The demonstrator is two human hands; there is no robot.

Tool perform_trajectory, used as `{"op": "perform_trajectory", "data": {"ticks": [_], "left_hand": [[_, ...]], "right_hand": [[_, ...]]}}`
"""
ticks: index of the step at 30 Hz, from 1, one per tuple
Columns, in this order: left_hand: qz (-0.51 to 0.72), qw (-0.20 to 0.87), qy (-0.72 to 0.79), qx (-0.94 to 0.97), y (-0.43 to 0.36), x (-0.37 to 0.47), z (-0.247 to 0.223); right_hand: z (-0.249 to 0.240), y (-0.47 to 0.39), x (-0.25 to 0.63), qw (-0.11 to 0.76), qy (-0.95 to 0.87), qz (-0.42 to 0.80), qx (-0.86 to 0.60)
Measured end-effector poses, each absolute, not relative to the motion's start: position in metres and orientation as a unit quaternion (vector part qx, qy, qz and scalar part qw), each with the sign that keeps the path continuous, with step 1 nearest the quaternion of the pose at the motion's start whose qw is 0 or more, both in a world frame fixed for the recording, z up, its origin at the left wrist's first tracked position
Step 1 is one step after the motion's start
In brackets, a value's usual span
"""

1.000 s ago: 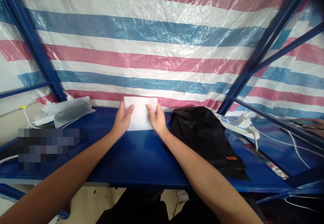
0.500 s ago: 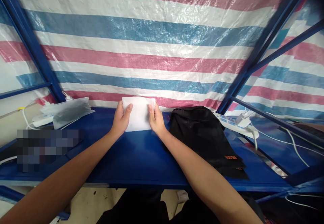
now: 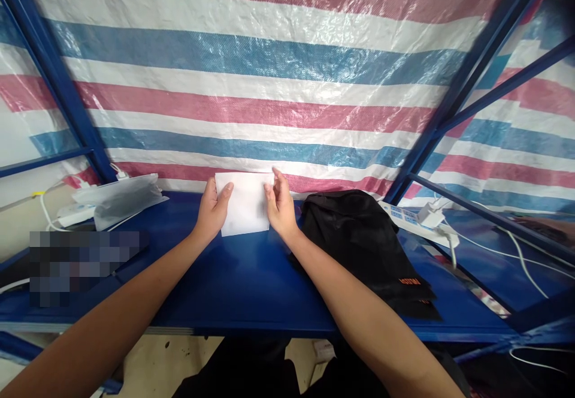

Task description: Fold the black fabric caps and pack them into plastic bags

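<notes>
A white rectangle of paper (image 3: 245,206) stands raised above the blue tabletop, its face toward me. Whether it is one sheet or several layers, I cannot tell. My left hand (image 3: 212,209) grips its left edge, thumb on the front and fingers behind. At the right edge is my right hand (image 3: 282,207), its thumb tip on the front by the rim. The right fingers stretch upward along that edge and hold it more loosely. To the right of my right hand lies a pile of folded black cloth (image 3: 353,236) with orange lettering near its lower corner.
The blue table (image 3: 242,290) ends at a striped plastic sheet (image 3: 269,98) between blue metal posts. A power strip (image 3: 413,221) with plugs and white cables lies right. At left are a translucent grey pouch (image 3: 126,199), another power strip (image 3: 76,213) and a blurred-out patch.
My right hand has loosened its grip: its thumb has slid toward the paper's right edge and its fingers have straightened upward. The left hand keeps its hold, and the paper's right edge looks straighter.
</notes>
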State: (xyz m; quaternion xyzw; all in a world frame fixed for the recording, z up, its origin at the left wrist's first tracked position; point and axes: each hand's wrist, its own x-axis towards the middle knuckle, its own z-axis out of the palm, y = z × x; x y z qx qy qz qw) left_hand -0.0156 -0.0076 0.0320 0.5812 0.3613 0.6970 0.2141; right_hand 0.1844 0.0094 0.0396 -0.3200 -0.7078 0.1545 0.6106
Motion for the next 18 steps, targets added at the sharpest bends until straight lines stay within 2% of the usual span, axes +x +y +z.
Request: {"op": "perform_trajectory", "data": {"ticks": [18], "left_hand": [[0.691, 0.24, 0.344, 0.589, -0.015, -0.007, 0.036]], "right_hand": [[0.043, 0.004, 0.176, 0.621, -0.719, 0.083, -0.301]]}}
